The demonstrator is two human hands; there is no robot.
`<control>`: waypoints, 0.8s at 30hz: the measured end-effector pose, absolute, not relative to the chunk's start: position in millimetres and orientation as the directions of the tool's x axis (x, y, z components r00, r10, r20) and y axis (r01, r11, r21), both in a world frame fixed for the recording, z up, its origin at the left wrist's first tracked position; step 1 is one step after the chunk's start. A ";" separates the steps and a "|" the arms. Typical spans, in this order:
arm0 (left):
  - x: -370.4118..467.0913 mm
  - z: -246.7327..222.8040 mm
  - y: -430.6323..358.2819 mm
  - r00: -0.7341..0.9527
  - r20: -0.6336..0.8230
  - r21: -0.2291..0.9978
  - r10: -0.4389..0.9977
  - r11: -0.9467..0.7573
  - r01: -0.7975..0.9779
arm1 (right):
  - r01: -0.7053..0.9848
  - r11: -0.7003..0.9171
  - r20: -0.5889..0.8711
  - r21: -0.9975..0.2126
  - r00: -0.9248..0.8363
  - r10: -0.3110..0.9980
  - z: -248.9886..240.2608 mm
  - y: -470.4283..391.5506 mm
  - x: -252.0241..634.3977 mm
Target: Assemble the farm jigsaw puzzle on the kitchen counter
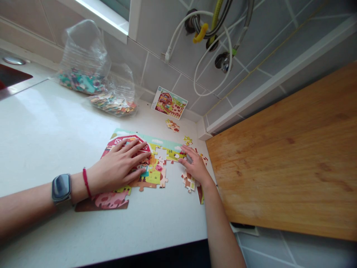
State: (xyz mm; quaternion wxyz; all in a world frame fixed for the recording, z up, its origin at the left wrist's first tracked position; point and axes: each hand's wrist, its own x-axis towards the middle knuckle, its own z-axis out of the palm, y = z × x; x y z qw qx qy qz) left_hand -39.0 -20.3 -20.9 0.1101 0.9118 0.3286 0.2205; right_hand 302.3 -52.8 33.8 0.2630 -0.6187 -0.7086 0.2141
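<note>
A partly joined farm jigsaw puzzle (153,178) lies flat on the white counter, showing a red barn, a cow and pigs. A gap breaks it near the cow's head. My left hand (122,165) rests spread over the barn part, fingers apart. At the right end of the top rows, my right hand (196,167) has its thumb and fingers around the edge of a puzzle piece (182,153) with a small red tractor. That piece touches the joined part. Loose puzzle pieces (189,182) lie beside and partly under my right hand.
Two clear bags of pieces, a larger bag (83,63) and a smaller bag (117,96), stand by the wall. A picture card (169,103) leans there too. More loose pieces (173,125) lie before it. A wooden board (284,156) borders the counter's right side; hoses (217,22) hang above.
</note>
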 end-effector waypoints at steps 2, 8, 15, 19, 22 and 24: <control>-38.9 -19.9 -20.3 0.699 0.315 0.325 0.642 -0.765 0.556 | 0.751 0.157 0.168 -0.642 -0.062 0.984 32.3 -51.3 304.1; -39.0 -21.9 -20.0 0.691 0.332 0.327 0.641 -0.766 0.554 | 0.660 0.088 0.356 -0.746 0.283 0.891 25.0 -44.0 320.8; -39.3 -17.7 -21.7 0.689 0.346 0.316 0.637 -0.771 0.553 | 0.480 -0.029 0.329 -0.877 0.644 0.690 21.1 -38.2 346.3; -39.0 -9.1 -20.8 0.675 0.386 0.340 0.629 -0.777 0.530 | 0.669 -0.156 0.356 -0.726 0.561 0.747 20.8 -38.6 361.0; -38.9 -1.8 -19.0 0.683 0.414 0.364 0.602 -0.797 0.482 | 0.812 -0.344 0.184 -0.472 0.472 0.862 22.2 -43.9 365.7; -39.0 2.2 -18.8 0.688 0.423 0.363 0.590 -0.806 0.467 | 0.857 -0.371 0.060 -0.356 0.418 0.907 25.3 -49.5 365.2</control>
